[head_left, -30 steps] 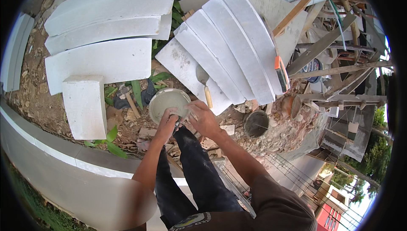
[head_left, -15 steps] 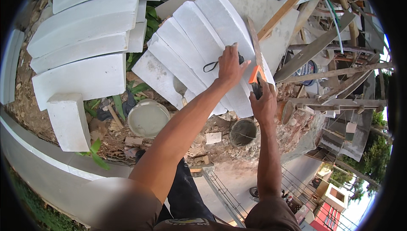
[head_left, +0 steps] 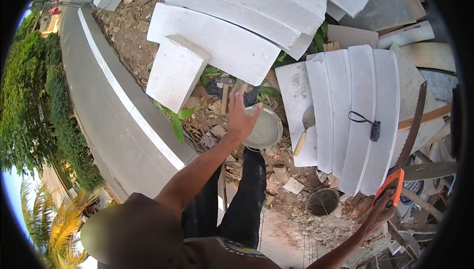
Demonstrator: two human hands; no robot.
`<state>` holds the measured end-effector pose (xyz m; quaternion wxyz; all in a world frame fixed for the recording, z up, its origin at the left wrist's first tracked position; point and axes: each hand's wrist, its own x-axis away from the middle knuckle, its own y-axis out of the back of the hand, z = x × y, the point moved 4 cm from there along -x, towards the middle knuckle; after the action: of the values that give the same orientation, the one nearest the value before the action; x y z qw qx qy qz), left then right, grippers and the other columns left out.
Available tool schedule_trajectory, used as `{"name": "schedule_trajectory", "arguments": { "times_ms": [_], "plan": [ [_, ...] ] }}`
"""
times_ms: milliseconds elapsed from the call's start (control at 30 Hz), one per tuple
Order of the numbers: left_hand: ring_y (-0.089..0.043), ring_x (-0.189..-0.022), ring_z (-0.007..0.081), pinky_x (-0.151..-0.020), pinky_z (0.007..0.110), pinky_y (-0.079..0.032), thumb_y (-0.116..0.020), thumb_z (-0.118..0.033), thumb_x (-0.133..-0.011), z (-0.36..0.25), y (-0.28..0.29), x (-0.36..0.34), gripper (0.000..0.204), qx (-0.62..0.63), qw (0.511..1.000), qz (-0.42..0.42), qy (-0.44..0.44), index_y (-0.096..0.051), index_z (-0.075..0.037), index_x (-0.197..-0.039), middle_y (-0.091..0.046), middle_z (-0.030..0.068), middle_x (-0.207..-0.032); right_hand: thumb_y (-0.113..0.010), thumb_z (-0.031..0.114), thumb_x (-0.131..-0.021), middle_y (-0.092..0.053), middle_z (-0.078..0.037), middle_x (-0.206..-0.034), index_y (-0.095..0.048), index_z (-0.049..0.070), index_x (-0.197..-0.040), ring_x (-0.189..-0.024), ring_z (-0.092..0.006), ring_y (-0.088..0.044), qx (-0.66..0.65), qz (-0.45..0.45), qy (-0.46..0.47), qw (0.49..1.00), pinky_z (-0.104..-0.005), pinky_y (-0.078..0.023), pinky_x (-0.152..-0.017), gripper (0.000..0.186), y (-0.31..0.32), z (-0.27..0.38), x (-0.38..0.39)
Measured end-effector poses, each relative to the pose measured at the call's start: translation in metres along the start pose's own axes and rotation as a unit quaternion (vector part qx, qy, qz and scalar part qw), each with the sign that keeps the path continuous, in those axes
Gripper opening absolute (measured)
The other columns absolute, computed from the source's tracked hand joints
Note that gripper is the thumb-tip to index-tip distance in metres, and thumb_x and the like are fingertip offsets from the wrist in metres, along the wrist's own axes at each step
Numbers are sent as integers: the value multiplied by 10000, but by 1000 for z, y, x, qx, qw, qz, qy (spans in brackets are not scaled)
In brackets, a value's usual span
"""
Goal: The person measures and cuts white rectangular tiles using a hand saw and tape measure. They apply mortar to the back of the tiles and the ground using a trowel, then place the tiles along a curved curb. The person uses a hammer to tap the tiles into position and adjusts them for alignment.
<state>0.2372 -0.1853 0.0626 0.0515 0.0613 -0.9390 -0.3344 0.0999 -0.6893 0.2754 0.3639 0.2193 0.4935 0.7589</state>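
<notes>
My left hand (head_left: 243,118) is open over the left rim of a round bucket of grey wet mix (head_left: 264,128), fingers reaching toward a hammer (head_left: 224,96) lying among rubble beside dark cloth. My right hand (head_left: 382,206), at lower right, grips the orange handle of a handsaw (head_left: 414,121), its long toothed blade pointing up alongside curved white blocks (head_left: 360,155). On these blocks lies a small black object with a looped strap (head_left: 375,131). A trowel with a wooden handle (head_left: 300,140) rests on the white slab at their left.
More white blocks (head_left: 212,37) lie across the top, with a shorter block (head_left: 173,71) in front. A paved strip with a white edge (head_left: 118,91) runs along the left. A dark bucket (head_left: 322,201) sits in rubble; boards and poles (head_left: 424,170) crowd the right.
My left hand has left the black object on the blocks and moved over to the mix bucket. My right hand now carries the saw lower and farther right. The view has turned.
</notes>
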Motion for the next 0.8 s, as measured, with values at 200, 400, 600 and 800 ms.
{"name": "schedule_trajectory", "arguments": {
  "times_ms": [200, 400, 600, 800],
  "plan": [
    [-310, -1471, 464, -1184, 558, -308, -781, -374, -890, 146, 175, -17, 964, -307, 936, -137, 109, -244, 28, -1582, -264, 311, -1592, -713, 275, -973, -516, 21, -732, -596, 40, -917, -635, -103, -462, -369, 93, -33, 924, -281, -375, -588, 268, -52, 51, 84],
    [-337, -1471, 433, -1196, 584, -268, -633, -411, -988, 249, 238, -58, 686, -226, 933, -263, 102, -436, 13, -1489, -405, 248, -1548, -669, 214, -996, -536, -15, -680, -584, -11, -976, -524, -112, -505, -320, 380, 165, 852, -269, -413, -500, 241, -149, 212, 189],
    [-587, -1178, 368, -1014, 574, -401, -523, -317, -1052, 286, 242, -95, 325, -159, 941, -277, 110, -681, -61, -1173, -665, 151, -1205, -655, 132, -988, -683, -55, -953, -591, -61, -1370, -790, -91, -583, -244, 479, 408, 738, -261, -501, -733, 433, -256, 314, 305],
    [-573, -1160, 254, -978, 455, -376, -465, -426, -1066, 283, 239, -102, 393, -191, 929, -265, 174, -696, -132, -1186, -657, 68, -1138, -591, -40, -852, -703, -118, -968, -532, -43, -1451, -768, -172, -680, -197, 497, 460, 709, -315, -569, -752, 602, -315, 357, 372]
  ]
}}
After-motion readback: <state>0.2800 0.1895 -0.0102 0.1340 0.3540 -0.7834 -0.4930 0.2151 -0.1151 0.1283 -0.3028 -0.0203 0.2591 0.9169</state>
